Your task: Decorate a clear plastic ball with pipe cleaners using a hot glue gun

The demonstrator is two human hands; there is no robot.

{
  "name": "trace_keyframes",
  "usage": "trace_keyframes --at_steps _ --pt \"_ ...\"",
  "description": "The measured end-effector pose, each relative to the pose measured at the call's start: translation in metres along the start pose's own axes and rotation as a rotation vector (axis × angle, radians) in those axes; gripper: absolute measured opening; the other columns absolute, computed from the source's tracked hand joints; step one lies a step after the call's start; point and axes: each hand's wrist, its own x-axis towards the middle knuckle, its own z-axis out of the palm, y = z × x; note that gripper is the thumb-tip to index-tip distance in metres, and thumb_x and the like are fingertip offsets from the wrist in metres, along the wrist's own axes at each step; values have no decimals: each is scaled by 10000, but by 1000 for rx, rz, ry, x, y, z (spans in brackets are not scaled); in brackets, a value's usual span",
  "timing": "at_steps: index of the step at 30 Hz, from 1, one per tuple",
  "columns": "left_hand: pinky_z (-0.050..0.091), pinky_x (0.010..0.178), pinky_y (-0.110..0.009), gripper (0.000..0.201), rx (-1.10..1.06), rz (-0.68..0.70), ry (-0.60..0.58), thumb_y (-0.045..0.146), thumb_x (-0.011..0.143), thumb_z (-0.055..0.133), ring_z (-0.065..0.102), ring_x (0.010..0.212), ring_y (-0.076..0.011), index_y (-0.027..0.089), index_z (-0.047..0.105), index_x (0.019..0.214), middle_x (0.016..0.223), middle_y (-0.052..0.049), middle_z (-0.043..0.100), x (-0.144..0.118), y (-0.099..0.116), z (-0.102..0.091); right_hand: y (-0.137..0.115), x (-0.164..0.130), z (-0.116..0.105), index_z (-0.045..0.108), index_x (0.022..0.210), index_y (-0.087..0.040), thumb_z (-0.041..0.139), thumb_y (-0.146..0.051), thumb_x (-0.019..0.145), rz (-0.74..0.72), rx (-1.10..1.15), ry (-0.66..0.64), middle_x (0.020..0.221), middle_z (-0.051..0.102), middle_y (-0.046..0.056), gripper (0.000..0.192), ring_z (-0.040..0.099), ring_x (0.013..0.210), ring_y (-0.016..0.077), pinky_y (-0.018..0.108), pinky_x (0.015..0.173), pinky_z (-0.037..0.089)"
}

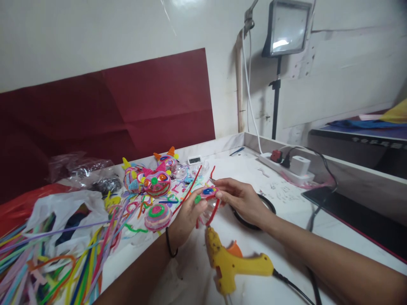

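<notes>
Between my two hands is a small clear plastic ball, partly covered with coiled pipe cleaners in pink, blue and green. My left hand grips its left side, thumb on the front. At the upper right, the fingers of my right hand pinch a red pipe cleaner that runs down along the ball. Other red pipe cleaner ends stick out behind my hands. Just below the ball lies a yellow hot glue gun, its nozzle pointing up toward it. My fingers hide part of the ball.
Finished-looking pipe cleaner creatures and a striped round piece sit to the left. Loose pipe cleaners and a white plastic bag fill the left side. A power strip, cables and a dark mat lie right.
</notes>
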Motion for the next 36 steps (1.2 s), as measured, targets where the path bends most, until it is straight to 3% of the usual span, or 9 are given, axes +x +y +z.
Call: trace_keyframes --at_steps 7,14,17,22,28,36 --pt "316 1075 -358 394 -14 40 34 362 852 589 433 1288 -251 248 575 1228 1299 -57 580 -1 7 1 1 1 0 648 1000 -188 757 -414 706 22 37 21 855 741 56 387 677 708 175 321 628 570" --pt "422 1008 -415 602 -21 18 -51 418 879 537 466 1252 -292 233 354 1422 1419 -98 456 -2 4 -1 2 1 1 641 999 -169 758 -396 709 43 71 10 840 736 44 387 679 724 161 294 639 567" --pt "365 1060 -448 576 57 46 -53 437 884 521 399 1310 -314 237 382 1406 1454 -93 418 -1 -2 -5 1 1 1 640 989 -170 765 -408 695 58 68 15 804 733 31 399 676 709 162 300 636 567" --pt "207 1145 -420 474 204 185 -119 435 913 470 304 1377 -259 257 441 1351 1435 -72 439 1 -7 -12 -1 1 2 635 986 -168 761 -417 694 81 90 9 810 736 31 404 676 712 163 304 639 566" --pt "200 1146 -425 398 371 373 -237 393 950 395 289 1374 -235 293 465 1329 1452 -69 383 5 -8 -20 -3 0 3 627 974 -163 764 -432 686 110 132 -9 773 723 14 417 669 706 152 292 637 559" --pt "219 1130 -442 367 441 441 -324 354 966 368 267 1376 -225 366 459 1321 1462 -44 328 4 -4 -24 -3 1 5 625 966 -169 757 -445 693 109 146 -45 739 698 2 410 657 681 142 278 617 540"
